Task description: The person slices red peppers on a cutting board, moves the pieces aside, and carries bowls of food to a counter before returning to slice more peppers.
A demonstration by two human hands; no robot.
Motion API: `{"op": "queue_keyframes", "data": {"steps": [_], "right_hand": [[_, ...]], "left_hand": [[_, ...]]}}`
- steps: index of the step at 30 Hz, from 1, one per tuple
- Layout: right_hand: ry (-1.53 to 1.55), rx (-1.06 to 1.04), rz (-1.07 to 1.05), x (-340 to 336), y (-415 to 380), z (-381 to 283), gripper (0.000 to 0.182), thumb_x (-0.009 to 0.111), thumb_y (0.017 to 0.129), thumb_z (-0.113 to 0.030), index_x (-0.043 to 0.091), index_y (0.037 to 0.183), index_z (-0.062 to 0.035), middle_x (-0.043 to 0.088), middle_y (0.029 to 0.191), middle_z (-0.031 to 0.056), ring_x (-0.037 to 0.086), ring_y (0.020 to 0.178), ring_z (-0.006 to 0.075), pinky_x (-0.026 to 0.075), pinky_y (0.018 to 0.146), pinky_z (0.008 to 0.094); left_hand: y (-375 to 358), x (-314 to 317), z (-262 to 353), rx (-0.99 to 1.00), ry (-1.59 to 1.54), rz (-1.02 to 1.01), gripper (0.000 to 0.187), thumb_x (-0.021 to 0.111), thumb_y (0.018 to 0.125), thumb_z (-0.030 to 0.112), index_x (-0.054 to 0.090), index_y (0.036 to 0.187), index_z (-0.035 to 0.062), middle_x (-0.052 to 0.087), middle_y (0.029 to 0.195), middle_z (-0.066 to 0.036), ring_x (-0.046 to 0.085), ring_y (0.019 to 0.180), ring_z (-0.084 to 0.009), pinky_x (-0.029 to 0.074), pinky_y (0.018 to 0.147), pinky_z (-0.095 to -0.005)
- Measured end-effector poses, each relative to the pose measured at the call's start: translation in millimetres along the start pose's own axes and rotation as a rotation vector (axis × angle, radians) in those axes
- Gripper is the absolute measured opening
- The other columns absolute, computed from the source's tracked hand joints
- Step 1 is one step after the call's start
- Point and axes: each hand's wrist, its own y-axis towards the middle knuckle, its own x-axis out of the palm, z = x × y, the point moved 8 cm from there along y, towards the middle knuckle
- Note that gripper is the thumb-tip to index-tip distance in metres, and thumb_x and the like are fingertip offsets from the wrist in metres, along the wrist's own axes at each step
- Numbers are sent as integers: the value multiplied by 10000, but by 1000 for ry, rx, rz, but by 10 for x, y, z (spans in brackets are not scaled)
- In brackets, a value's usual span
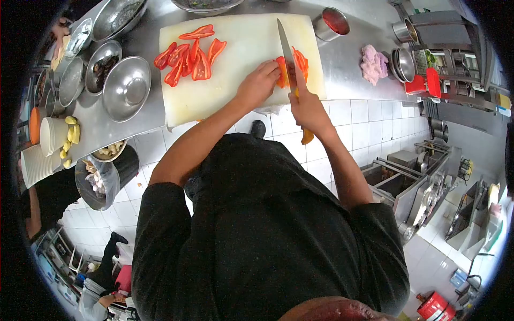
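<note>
A large kitchen knife (pixel 285 45) with a yellow handle is in my right hand (pixel 309 111), its blade pointing away from me across the white cutting board (pixel 235 51). My left hand (pixel 259 84) is closed on a piece of red bell pepper (pixel 281 72), fingertips curled close to the blade's left side. Right of the blade lie cut red pepper strips (pixel 301 62), partly hidden by the knife. Toward the board's left side rests a loose group of red pepper pieces (pixel 201 65), cut open with their inner sides showing.
Metal bowls (pixel 127 88) crowd the counter at left, near stacked white containers (pixel 52 136) and yellow pieces (pixel 72 131). A metal cup (pixel 332 24) with red contents stands beyond the board's right corner, with a pink cloth (pixel 373 64) farther right. A bin (pixel 96 182) stands below left; other people are at left.
</note>
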Motion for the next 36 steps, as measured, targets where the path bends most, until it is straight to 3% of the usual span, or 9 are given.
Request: {"op": "queue_keyframes", "data": {"steps": [9,12,13,16,20,25,28,31,36], "right_hand": [[-93,-149,200,128,333,74,728,500,972,-146,91,1573,-116,655,864,339,646,774,506,515,752,545],[-70,-189,179,14,570,73,743,508,975,-157,74,1578,-129,672,847,294,667,682,437,548,685,496],[-51,-199,139,28,645,135,762,507,977,-159,46,1584,-144,683,822,236,659,565,336,560,583,433],[79,-63,2,-133,357,-47,757,494,978,-156,44,1586,-143,682,807,204,636,502,280,550,521,398],[55,-14,-29,-153,82,-142,747,483,977,-138,52,1586,-154,665,746,211,621,476,288,545,515,404],[11,-58,33,-79,28,-32,761,484,969,-123,42,1587,-171,644,683,220,609,460,286,540,522,414],[-42,-39,23,-41,-47,-15,745,478,960,-119,67,1580,-135,658,869,339,662,842,487,506,838,541],[-123,10,-3,-62,-44,-53,755,474,959,-120,46,1581,-141,654,928,355,643,929,506,484,886,553],[-124,-10,31,-22,111,-20,779,480,957,-115,17,1582,-156,662,908,342,649,888,507,498,866,548]], "left_hand": [[1,16,-18,0,26,-33,257,636,803,18,663,1053,-38,615,1173,-148,581,1158,-317,507,983,-379],[25,20,-34,-29,-55,-2,287,624,736,-35,660,1021,-37,602,1179,-148,558,1187,-312,492,999,-381],[26,4,-36,-36,-66,21,286,623,736,-39,660,1019,-34,602,1182,-149,559,1185,-313,492,999,-382],[62,-28,-65,-52,-46,24,272,617,744,-48,661,1012,-28,600,1189,-148,559,1177,-316,493,994,-384],[130,46,-121,-82,-5,3,325,621,777,-32,662,1099,-18,601,1215,-155,562,1178,-340,490,1008,-395],[134,13,-83,-78,28,25,278,625,764,-37,667,1039,-27,594,1190,-147,543,1153,-319,490,981,-390],[131,-10,-83,-90,30,25,249,627,778,-25,670,1023,-38,589,1183,-137,532,1138,-309,492,966,-380],[123,43,-132,-126,-7,17,270,632,779,-18,675,1046,-20,582,1198,-141,534,1133,-324,489,973,-385],[122,33,-133,-111,10,26,264,644,779,-2,671,1041,-19,589,1179,-142,541,1119,-324,495,964,-384]]}}
